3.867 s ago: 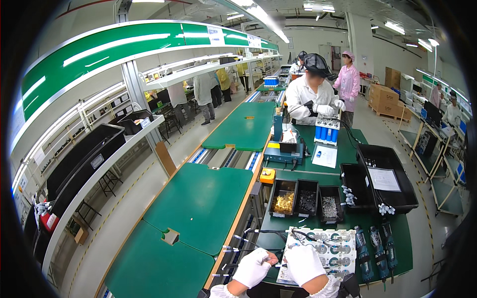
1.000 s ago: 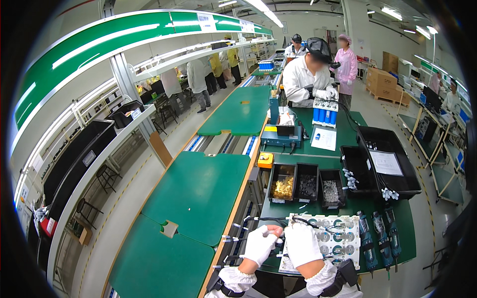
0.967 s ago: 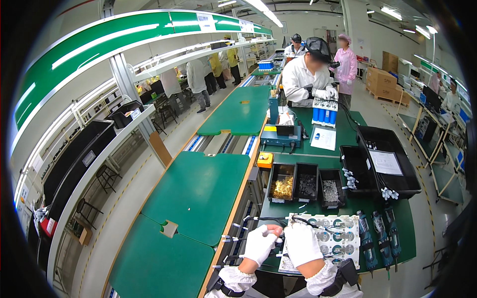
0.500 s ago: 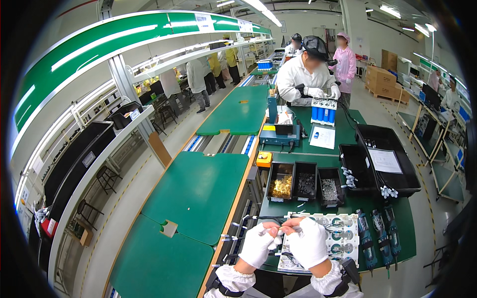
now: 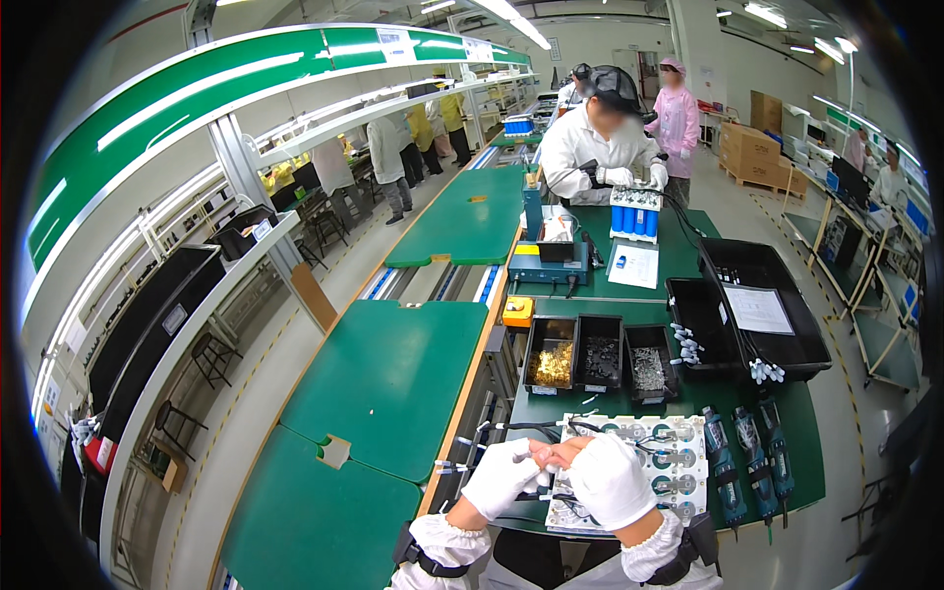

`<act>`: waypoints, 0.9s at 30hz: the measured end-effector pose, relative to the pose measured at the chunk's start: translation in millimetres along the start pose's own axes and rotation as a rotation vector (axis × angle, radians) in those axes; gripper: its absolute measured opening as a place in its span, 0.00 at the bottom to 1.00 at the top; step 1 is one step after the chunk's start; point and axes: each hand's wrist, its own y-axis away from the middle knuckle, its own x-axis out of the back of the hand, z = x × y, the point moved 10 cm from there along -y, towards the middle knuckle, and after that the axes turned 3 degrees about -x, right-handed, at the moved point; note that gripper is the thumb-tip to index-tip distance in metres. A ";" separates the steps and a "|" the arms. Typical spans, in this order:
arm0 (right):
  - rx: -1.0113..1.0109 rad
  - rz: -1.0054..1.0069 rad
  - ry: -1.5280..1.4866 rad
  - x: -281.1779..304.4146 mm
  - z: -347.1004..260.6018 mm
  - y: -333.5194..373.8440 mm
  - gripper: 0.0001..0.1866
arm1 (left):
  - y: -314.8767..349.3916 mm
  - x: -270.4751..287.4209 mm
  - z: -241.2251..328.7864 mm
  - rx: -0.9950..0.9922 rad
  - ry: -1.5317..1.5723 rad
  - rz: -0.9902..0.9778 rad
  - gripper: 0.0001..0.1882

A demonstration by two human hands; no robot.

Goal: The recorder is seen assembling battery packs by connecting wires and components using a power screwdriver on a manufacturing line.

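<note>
My left hand [image 5: 502,479] and my right hand [image 5: 612,480], in white gloves with bare fingertips, meet over the left part of a white battery-pack board [image 5: 700,442]. Both are closed, the fingertips pinched together; whatever is between them is too small or hidden to make out. The board carries rows of round metal cells or terminals, and my right hand covers part of it. Black cables [image 5: 536,426] run over its left and far sides. Cable ends with pale tips [image 5: 450,468] stick out left of my left hand.
Beyond the board stand small black bins of brass-coloured parts [image 5: 554,364], dark parts [image 5: 601,360] and silvery screws [image 5: 648,371]. Several teal power screwdrivers [image 5: 725,470] lie right of it. Larger black trays [image 5: 787,329] sit farther right. Across the bench a co-worker [image 5: 602,147] handles a blue battery pack [image 5: 635,218].
My fingertips have drawn closer together, and the right hand has turned a little over the left. The whole view has shifted slightly.
</note>
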 end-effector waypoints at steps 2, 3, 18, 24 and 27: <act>0.025 -0.024 -0.019 1.9 0.0 2.6 0.10 | -3.8 -2.6 -4.4 -0.010 -0.057 -0.063 0.17; 0.024 -0.022 -0.020 3.0 1.8 4.5 0.10 | -6.7 -1.6 -7.5 -0.009 -0.060 -0.063 0.17; -0.431 0.064 -0.192 24.2 57.0 38.0 0.04 | -53.5 -25.6 20.8 -0.333 -0.894 -0.297 0.30; -0.460 0.050 -0.251 16.9 63.1 37.2 0.05 | -53.8 -18.1 23.5 -0.497 -0.938 -0.274 0.19; -0.493 0.030 -0.262 12.1 69.1 39.0 0.06 | -36.0 -22.7 41.4 -0.901 -1.169 -0.259 0.14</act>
